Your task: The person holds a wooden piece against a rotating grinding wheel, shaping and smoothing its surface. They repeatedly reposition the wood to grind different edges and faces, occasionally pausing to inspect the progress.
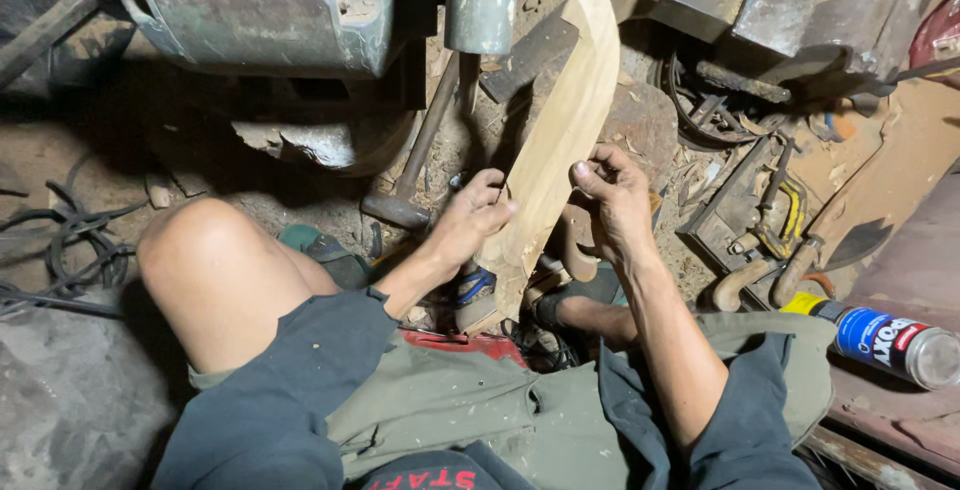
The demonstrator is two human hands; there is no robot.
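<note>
The left hand (468, 218) and the right hand (612, 190) sit on opposite edges of a long pale wooden piece (558, 140); the left one is wrapped loosely against the near-left edge with its fingers curled onto the face, the right one pinches the right edge with thumb and fingertips pressed together on the wood; both touch it, and both grip it in its lower half. From the grip the piece runs two ways; a short stretch comes back toward the body, its lower end resting down between the feet, near a blue-strapped sandal (478, 288); the far longer stretch rises away and slightly rightward, curving gently to a squared tip well beyond the hands. So the long axis is near-to-far, leaning right, with most of its length past the fingers; neither hand is clearly the nearer. Just left of the left hand lies a hammer (410, 185), its handle roughly parallel to the wood; farther, beyond the tip, stand grey metal blocks (735, 5).
</note>
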